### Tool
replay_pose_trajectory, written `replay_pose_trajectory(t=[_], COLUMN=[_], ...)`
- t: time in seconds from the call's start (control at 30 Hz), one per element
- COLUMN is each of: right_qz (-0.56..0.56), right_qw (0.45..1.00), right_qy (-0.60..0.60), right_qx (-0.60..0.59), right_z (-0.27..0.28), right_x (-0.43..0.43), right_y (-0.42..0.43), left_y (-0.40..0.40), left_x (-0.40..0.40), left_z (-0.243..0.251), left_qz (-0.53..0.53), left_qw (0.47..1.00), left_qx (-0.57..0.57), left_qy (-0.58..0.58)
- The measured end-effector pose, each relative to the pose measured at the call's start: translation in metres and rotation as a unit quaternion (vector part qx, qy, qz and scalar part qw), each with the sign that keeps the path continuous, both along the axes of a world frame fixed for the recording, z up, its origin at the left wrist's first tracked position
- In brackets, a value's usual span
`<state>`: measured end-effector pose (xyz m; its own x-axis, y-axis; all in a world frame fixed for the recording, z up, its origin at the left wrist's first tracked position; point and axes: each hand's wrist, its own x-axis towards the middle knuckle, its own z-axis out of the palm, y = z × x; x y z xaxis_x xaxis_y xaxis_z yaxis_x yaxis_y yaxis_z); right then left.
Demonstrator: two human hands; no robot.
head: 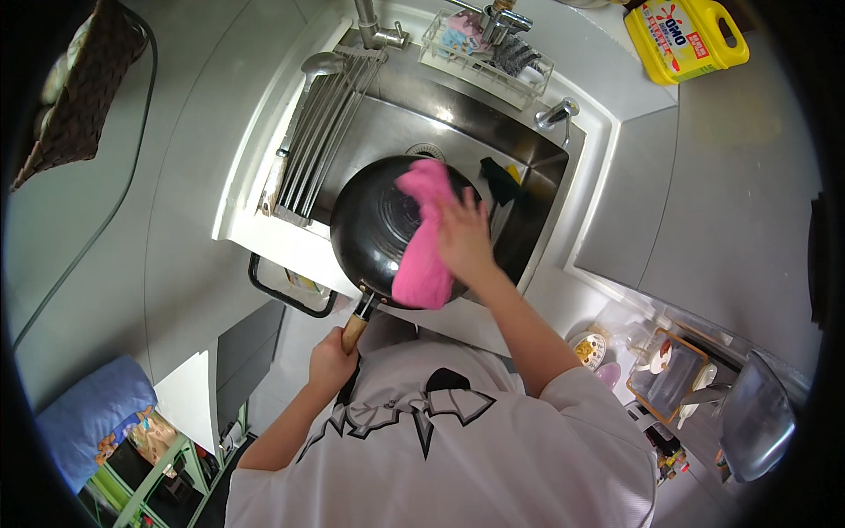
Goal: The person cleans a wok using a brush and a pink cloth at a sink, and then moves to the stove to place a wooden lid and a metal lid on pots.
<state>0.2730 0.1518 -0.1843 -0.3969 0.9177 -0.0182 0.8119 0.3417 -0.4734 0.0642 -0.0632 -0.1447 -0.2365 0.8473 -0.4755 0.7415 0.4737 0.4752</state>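
A black wok (370, 224) is held bottom up over the near part of a stainless steel sink (396, 119). My left hand (332, 363) grips its wooden handle (354, 332), which points towards my body. On the wok's underside lies a pink cloth (426, 261), with my right hand (465, 241) on its right side; the fingers look spread and slightly blurred. Whether they pinch the cloth or only press on it cannot be told. A dark green cloth (502, 181) with a bit of yellow beside it rests in the sink, right of the wok.
A metal rack (323, 132) with a ladle (321, 64) beside it spans the sink's left side. Behind stand the faucet (383, 36), a wire basket (488, 59) and a soap dispenser (558, 113). A yellow detergent jug (686, 39) is at the back right, bowls (589, 350) at the lower right.
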Motion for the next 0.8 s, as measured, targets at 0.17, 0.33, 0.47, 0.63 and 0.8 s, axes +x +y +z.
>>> replay_pose_trajectory(t=[0.17, 0.33, 0.47, 0.63, 0.8], right_qz=[-0.077, -0.173, -0.212, -0.062, 0.304], right_qw=[0.995, 0.971, 0.951, 0.988, 0.940], right_qy=[0.003, 0.073, 0.187, 0.143, 0.125], right_qx=[-0.070, -0.147, -0.122, 0.001, 0.093], right_z=[-0.025, -0.047, -0.031, 0.007, 0.024], right_x=[0.040, 0.063, 0.022, -0.022, -0.049], right_y=[0.016, 0.021, 0.008, -0.002, -0.020], left_y=[0.015, 0.011, 0.003, 0.003, 0.000], left_x=[0.001, -0.002, -0.012, -0.028, -0.031], left_z=[0.009, 0.004, -0.006, -0.005, -0.012], left_qz=[-0.013, -0.019, -0.036, -0.048, -0.054], left_qw=[1.000, 1.000, 0.999, 0.999, 0.998], left_qx=[-0.001, 0.000, -0.020, -0.012, 0.009], left_qy=[-0.002, -0.007, 0.001, -0.005, -0.007])
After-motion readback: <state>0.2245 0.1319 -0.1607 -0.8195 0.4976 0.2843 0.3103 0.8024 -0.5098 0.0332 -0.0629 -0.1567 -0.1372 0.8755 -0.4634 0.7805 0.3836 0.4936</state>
